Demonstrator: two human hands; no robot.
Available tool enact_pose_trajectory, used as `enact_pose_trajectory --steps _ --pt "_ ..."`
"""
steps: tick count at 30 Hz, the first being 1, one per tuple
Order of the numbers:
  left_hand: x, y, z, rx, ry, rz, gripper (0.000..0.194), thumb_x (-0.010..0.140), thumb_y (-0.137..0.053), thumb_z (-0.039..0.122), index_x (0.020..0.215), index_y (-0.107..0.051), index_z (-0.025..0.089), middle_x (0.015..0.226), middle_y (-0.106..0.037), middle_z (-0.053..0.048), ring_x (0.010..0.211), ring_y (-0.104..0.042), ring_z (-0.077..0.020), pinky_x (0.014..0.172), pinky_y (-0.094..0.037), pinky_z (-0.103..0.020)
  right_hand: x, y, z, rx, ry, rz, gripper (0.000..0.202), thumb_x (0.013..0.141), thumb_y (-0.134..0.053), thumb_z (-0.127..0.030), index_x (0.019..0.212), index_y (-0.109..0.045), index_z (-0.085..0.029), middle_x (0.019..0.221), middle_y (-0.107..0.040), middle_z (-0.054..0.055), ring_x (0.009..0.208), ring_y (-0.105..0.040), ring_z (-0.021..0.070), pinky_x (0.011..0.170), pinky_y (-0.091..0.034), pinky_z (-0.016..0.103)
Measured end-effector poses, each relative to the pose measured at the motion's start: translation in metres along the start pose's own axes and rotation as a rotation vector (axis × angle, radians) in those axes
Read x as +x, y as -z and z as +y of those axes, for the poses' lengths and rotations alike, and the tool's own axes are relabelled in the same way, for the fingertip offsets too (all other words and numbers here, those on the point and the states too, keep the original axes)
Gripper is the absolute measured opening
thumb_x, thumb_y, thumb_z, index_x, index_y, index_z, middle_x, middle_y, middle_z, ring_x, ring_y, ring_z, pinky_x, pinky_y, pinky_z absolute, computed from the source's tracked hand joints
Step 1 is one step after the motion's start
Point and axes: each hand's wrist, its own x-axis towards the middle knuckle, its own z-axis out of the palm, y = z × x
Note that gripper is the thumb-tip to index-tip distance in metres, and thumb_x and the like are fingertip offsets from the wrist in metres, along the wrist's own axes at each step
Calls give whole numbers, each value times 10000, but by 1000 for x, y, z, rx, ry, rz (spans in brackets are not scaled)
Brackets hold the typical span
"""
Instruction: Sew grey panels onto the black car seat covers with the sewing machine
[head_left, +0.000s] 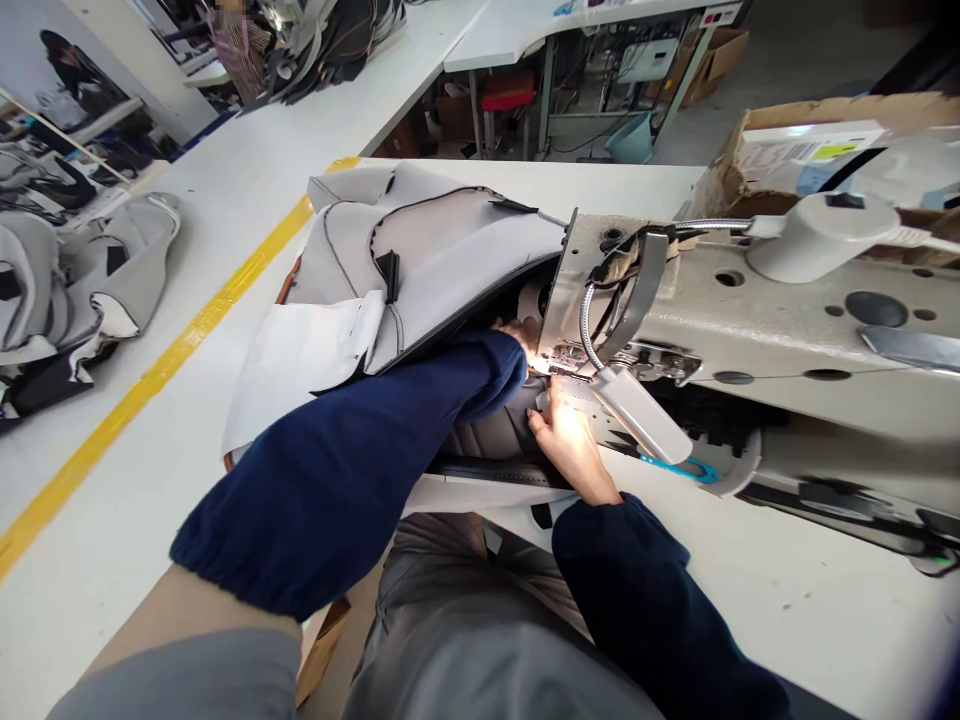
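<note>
A grey-and-white padded cover (465, 240), which looks like a car seat cover with dark piped seams, lies bunched at the head of a sewing machine (750, 310). My left hand (519, 330) reaches in under the raised part of the cover, beside the needle area. Its fingers are mostly hidden by the sleeve, the cover and the machine head. Just in front of the presser foot (559, 362), my right hand (568, 438) pinches the cover's edge, with the index finger pointing toward the foot and the thumb on the grey quilted part.
A lamp (649, 415) on a flexible neck lights the needle area. Behind the machine stands an open cardboard box (739, 150). More grey covers (127, 260) lie left of the yellow tape (187, 335) on the white table (97, 530). People are in the background.
</note>
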Motion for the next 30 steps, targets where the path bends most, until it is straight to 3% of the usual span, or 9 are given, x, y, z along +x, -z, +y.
enact_pose_trajectory --steps 3,6,10,14,17,23,30 --pt "-14 1 -1 67 -22 53 282 796 -578 168 1076 -605 151 1065 -588 -131 1085 -459 -284 898 -340 -445 5 1 -4 -27 10 -85 546 854 -397 -216 1364 -357 -24 932 -687 148 881 -641 249 754 -455 309" --pt "-23 -2 -6 128 -69 105 275 878 -446 170 1088 -622 190 1087 -592 -126 1129 -435 -273 902 -315 -432 9 5 -11 -106 33 -146 566 825 -408 -180 1350 -366 24 1008 -667 203 945 -632 283 769 -445 325" --pt "-25 -6 -18 88 -260 76 322 911 -413 174 1132 -635 248 1148 -598 -79 1152 -453 -228 903 -344 -354 9 10 -17 -160 68 -191 559 809 -425 -163 1326 -394 48 1007 -662 223 978 -622 307 755 -440 331" --pt "-22 -6 -22 55 -410 115 346 903 -401 108 1131 -645 201 1116 -624 -71 1084 -505 -188 910 -376 -297 7 12 -18 -200 43 -226 570 828 -414 -173 1351 -367 47 981 -670 216 993 -622 303 732 -439 320" --pt "-28 -7 -13 54 -496 71 308 901 -403 116 1078 -653 141 1062 -634 -88 1013 -524 -189 883 -405 -288 4 9 -17 -236 31 -225 613 832 -420 -175 1390 -307 51 964 -677 204 962 -635 293 724 -440 318" --pt "-39 -15 1 37 -396 80 319 941 -393 283 1120 -622 151 1052 -622 -94 1019 -508 -222 856 -392 -349 0 2 -17 -285 27 -206 637 837 -412 -173 1408 -267 70 932 -680 205 882 -651 305 690 -455 352" --pt "-33 -15 -5 13 -461 141 319 921 -412 287 1126 -645 213 1094 -632 -75 1040 -504 -224 835 -348 -366 0 4 -19 -269 21 -210 621 841 -409 -177 1403 -294 61 1002 -664 226 930 -638 310 733 -457 354"
